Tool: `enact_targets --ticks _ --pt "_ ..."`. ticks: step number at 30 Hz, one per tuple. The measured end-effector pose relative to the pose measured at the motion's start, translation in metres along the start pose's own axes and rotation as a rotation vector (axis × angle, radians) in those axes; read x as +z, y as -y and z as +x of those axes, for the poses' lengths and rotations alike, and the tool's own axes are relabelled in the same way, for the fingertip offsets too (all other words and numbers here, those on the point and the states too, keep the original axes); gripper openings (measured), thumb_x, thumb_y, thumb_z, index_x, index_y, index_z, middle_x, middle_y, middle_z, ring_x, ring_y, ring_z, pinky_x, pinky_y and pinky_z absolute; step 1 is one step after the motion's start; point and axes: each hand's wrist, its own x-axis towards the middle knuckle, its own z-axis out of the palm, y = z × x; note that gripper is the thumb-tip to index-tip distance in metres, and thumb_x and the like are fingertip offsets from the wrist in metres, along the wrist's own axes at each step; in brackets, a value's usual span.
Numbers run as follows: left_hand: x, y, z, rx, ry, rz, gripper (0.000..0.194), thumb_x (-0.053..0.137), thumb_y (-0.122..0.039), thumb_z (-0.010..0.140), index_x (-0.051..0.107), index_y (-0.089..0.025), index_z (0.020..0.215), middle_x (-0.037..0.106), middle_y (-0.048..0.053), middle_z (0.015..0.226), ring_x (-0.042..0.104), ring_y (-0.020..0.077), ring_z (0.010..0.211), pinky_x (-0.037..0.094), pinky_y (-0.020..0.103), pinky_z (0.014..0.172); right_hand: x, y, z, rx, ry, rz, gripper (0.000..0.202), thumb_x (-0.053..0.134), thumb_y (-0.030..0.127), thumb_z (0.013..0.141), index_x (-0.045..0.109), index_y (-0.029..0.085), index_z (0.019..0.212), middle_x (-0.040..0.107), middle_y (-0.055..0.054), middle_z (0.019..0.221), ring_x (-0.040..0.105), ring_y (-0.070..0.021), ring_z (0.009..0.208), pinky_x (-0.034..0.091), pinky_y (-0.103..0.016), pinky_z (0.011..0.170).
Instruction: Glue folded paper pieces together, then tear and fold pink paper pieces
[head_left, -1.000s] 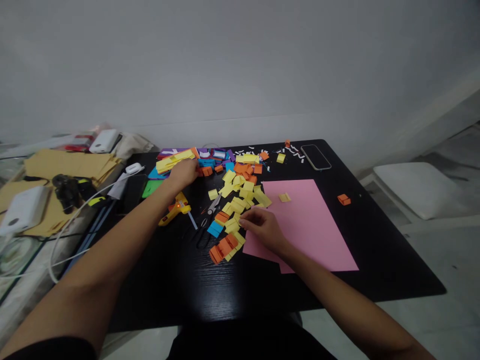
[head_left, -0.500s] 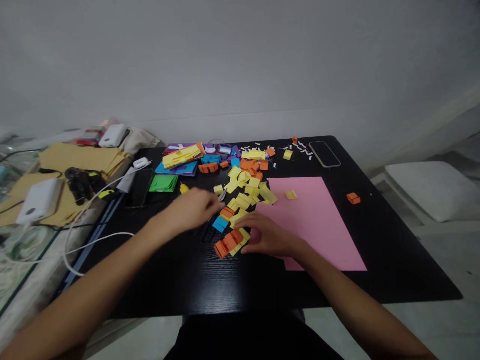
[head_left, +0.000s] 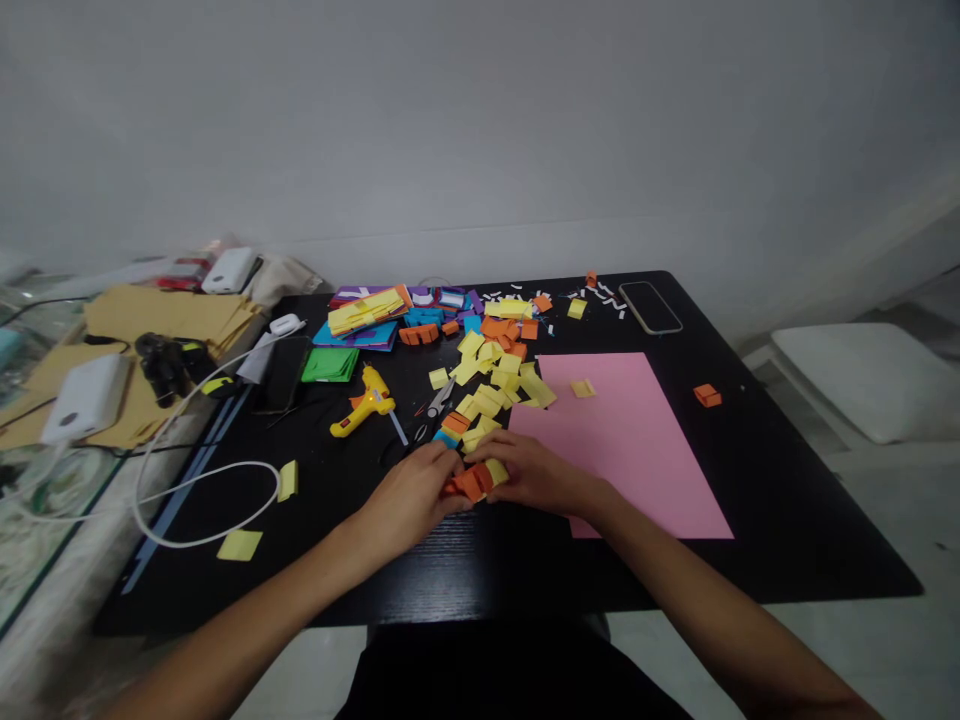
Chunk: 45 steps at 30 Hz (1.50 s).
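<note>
An orange folded paper strip [head_left: 474, 484] lies between my two hands near the front of the black table. My left hand [head_left: 417, 490] is closed on its left end. My right hand [head_left: 526, 468] holds its right end, where a yellow folded piece [head_left: 496, 472] shows. Just beyond my fingers is a pile of yellow folded papers [head_left: 487, 402], with a blue piece [head_left: 447, 438] partly hidden by my left hand. Pink sheets [head_left: 630, 450] lie under and beside my right hand.
A yellow glue gun [head_left: 367, 402] and scissors [head_left: 441, 398] lie left of the pile. Green papers [head_left: 330, 365] and stacked coloured papers [head_left: 367, 312] are behind. A white cable [head_left: 210, 542] loops at left. One phone [head_left: 649, 307] is at back right.
My left hand has come down and right from above the scissors and taken hold of the orange strip. The strip has shifted slightly right and up. The glue gun is now uncovered.
</note>
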Motion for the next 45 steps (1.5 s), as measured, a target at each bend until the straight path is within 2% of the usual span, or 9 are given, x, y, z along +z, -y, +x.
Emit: enact_targets --ticks 6,12,16,23,30,33,35,40,45 --pt "0.005 -0.006 -0.005 0.024 -0.079 -0.089 0.013 0.067 -0.019 0.09 0.057 -0.021 0.098 0.066 0.006 0.098 0.066 0.0252 0.093 0.052 0.037 0.08 -0.002 0.001 -0.001 -0.007 -0.045 0.168 0.048 0.09 0.028 0.077 0.073 0.028 0.121 0.075 -0.005 0.12 0.069 -0.0245 0.113 0.052 -0.04 0.101" --pt "0.007 -0.003 -0.01 -0.054 -0.049 -0.218 0.011 0.066 -0.026 0.095 0.056 -0.022 0.098 0.068 0.004 0.094 0.067 0.0216 0.083 0.049 0.031 0.071 -0.001 0.002 -0.001 0.072 -0.05 0.276 0.055 0.095 0.028 0.07 0.074 0.028 0.121 0.077 -0.004 0.119 0.07 -0.0237 0.108 0.053 -0.036 0.094" --pt "0.008 0.001 -0.013 -0.032 -0.106 -0.267 0.014 0.066 -0.033 0.098 0.059 -0.022 0.095 0.066 0.001 0.089 0.066 0.0192 0.081 0.05 0.03 0.072 0.003 0.001 -0.001 0.165 -0.063 0.203 0.054 0.094 0.027 0.069 0.075 0.027 0.119 0.079 -0.001 0.101 0.071 -0.022 0.093 0.053 -0.032 0.083" --pt "0.011 -0.005 -0.014 0.06 -0.155 -0.278 0.015 0.055 -0.033 0.104 0.065 -0.023 0.108 0.069 0.008 0.107 0.068 0.0226 0.101 0.055 0.036 0.091 0.01 0.004 -0.002 0.261 -0.061 0.429 0.025 0.086 0.029 0.076 0.076 0.023 0.097 0.076 0.0 0.083 0.069 -0.0188 0.078 0.052 -0.028 0.069" --pt "0.013 -0.001 -0.012 -0.007 -0.154 -0.256 0.019 0.06 -0.035 0.102 0.062 -0.022 0.115 0.073 0.003 0.094 0.071 0.0207 0.084 0.054 0.031 0.075 0.012 0.005 -0.002 0.256 -0.017 0.624 0.025 0.085 0.025 0.075 0.073 0.022 0.096 0.078 -0.001 0.09 0.073 -0.0199 0.087 0.057 -0.031 0.077" --pt "-0.007 0.005 -0.004 0.066 -0.138 -0.141 0.024 0.055 -0.039 0.104 0.068 -0.021 0.093 0.072 0.003 0.088 0.068 0.0205 0.084 0.05 0.031 0.077 0.014 0.002 -0.001 0.264 -0.09 0.614 0.028 0.085 0.023 0.073 0.073 0.022 0.099 0.077 -0.002 0.089 0.074 -0.0206 0.086 0.059 -0.035 0.08" --pt "-0.033 0.013 0.011 0.076 -0.21 -0.038 0.027 0.054 -0.04 0.104 0.07 -0.021 0.092 0.071 0.004 0.085 0.066 0.0211 0.082 0.047 0.03 0.076 0.013 0.0 0.0 0.274 -0.213 0.527 0.023 0.081 0.024 0.076 0.073 0.022 0.098 0.077 -0.003 0.088 0.073 -0.0199 0.084 0.058 -0.036 0.08" --pt "-0.102 0.059 0.087 -0.018 -0.309 0.181 0.02 0.064 -0.033 0.097 0.069 -0.02 0.083 0.069 0.004 0.075 0.06 0.0198 0.072 0.038 0.03 0.07 0.008 -0.004 0.003 0.292 -0.442 0.297 0.009 0.072 0.028 0.086 0.073 0.02 0.09 0.074 -0.004 0.084 0.067 -0.0176 0.074 0.054 -0.032 0.069" --pt "-0.115 0.105 0.152 -0.189 -0.189 0.303 0.013 0.068 -0.032 0.092 0.07 -0.02 0.088 0.072 0.005 0.074 0.063 0.0218 0.074 0.035 0.029 0.068 0.003 -0.005 0.005 0.285 -0.506 0.154 0.006 0.07 0.025 0.086 0.072 0.02 0.089 0.071 -0.002 0.08 0.063 -0.0163 0.071 0.049 -0.03 0.066"
